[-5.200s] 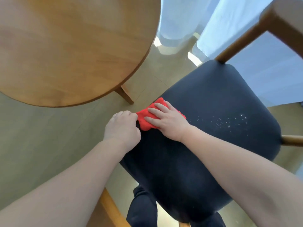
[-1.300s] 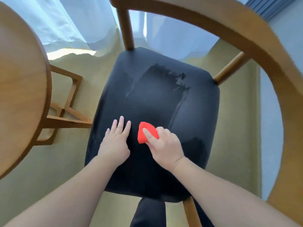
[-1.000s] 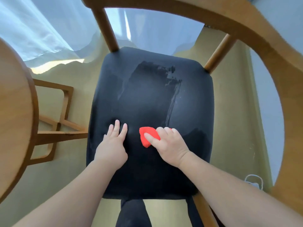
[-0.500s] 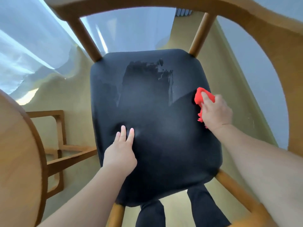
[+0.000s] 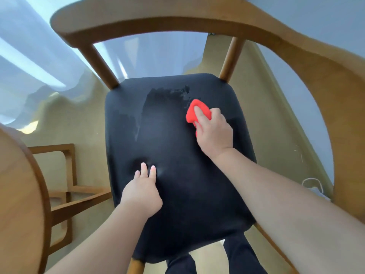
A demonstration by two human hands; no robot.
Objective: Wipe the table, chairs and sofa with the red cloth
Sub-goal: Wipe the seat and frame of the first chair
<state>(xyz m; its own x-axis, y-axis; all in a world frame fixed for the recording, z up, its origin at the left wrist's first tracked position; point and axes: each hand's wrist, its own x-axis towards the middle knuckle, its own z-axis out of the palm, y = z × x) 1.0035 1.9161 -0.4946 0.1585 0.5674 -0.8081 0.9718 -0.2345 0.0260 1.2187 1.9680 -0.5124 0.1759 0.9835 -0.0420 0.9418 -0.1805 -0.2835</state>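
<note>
A person leans over a wooden chair (image 5: 158, 22) with a dark padded seat (image 5: 177, 165). The right hand (image 5: 214, 131) has its fingers curled over a bunched red cloth (image 5: 198, 110) and presses it onto the far right part of the seat; the cloth sticks out past the fingertips. Just left of the cloth lies a darker, damp-looking patch (image 5: 164, 95). The left hand (image 5: 143, 192) lies flat on the near left part of the seat, fingers straight, holding nothing, well apart from the cloth. A round wooden table (image 5: 17, 194) edges in at the left.
</note>
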